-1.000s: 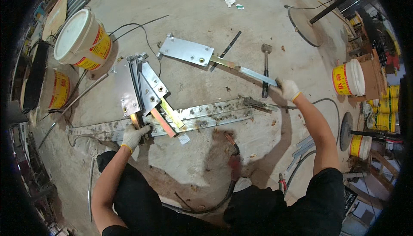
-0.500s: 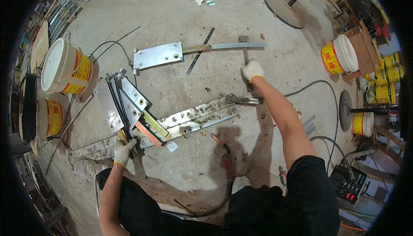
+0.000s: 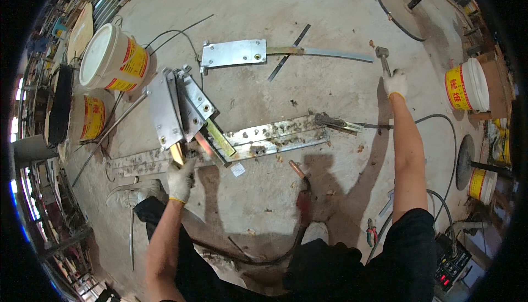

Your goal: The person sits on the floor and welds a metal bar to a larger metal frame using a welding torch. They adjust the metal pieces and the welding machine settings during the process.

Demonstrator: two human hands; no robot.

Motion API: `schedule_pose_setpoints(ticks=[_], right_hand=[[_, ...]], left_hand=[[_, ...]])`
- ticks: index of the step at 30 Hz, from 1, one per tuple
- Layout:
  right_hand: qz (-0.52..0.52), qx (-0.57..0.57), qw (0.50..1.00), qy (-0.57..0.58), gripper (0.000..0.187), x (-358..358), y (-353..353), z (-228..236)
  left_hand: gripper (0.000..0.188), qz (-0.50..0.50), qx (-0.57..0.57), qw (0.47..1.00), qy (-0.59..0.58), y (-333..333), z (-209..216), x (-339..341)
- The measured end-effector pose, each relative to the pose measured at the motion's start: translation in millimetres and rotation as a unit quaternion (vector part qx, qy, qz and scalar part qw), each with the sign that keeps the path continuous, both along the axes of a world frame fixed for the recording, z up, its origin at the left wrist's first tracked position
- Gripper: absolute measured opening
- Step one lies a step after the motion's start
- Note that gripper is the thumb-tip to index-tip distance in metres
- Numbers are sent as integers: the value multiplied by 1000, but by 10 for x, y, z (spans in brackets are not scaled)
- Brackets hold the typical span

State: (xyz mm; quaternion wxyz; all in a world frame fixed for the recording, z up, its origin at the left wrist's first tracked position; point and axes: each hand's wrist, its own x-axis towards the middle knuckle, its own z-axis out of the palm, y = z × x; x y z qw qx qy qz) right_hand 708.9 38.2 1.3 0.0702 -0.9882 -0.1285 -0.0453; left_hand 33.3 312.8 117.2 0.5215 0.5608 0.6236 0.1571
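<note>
My left hand (image 3: 180, 179), in a white glove, grips the near end of a stack of grey metal plates with flat bars (image 3: 181, 109) that leans on a long spattered metal rail (image 3: 264, 139) lying on the concrete floor. My right hand (image 3: 395, 83), also gloved, is stretched far out and closed on the handle of a small hammer (image 3: 383, 59). A single plate with a long flat bar (image 3: 236, 53) lies beyond the rail. A welding torch (image 3: 301, 192) rests on the floor between my arms, its cable running back under me.
A white and yellow bucket (image 3: 111, 59) and another yellow bucket (image 3: 89, 117) stand at left, more buckets (image 3: 467, 84) at right. A clamp with cable (image 3: 336, 122) sits on the rail's right end. A welding machine (image 3: 451, 261) is at lower right. Thin rods lie at left.
My right hand has travelled to the right along the floor and now holds the hammer by its handle. My left hand stays on the plate stack. The view has shifted.
</note>
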Motion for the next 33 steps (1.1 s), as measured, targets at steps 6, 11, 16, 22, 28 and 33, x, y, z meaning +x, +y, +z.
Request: schedule_pose_setpoints(ticks=[6, 11, 16, 22, 28, 33], right_hand=[[192, 157, 966, -70, 52, -707, 516, 565], [291, 299, 906, 71, 43, -1574, 488, 813], [336, 245, 908, 58, 38, -2041, -84, 875], [308, 195, 911, 194, 40, -2799, -784, 856], [251, 186, 906, 287, 42, -3692, -1295, 680], [302, 161, 886, 314, 46, -4320, -1163, 408]], left_hand=[[35, -130, 12, 990, 52, -887, 45, 470], [62, -224, -6, 962, 154, -1372, -302, 1131], [61, -172, 51, 981, 70, -1584, -753, 1467], [70, -163, 85, 980, 75, -1238, -856, 1621], [30, 84, -187, 961, -184, -1797, -689, 1438], [19, 104, -194, 961, -165, -1520, -1076, 1372]])
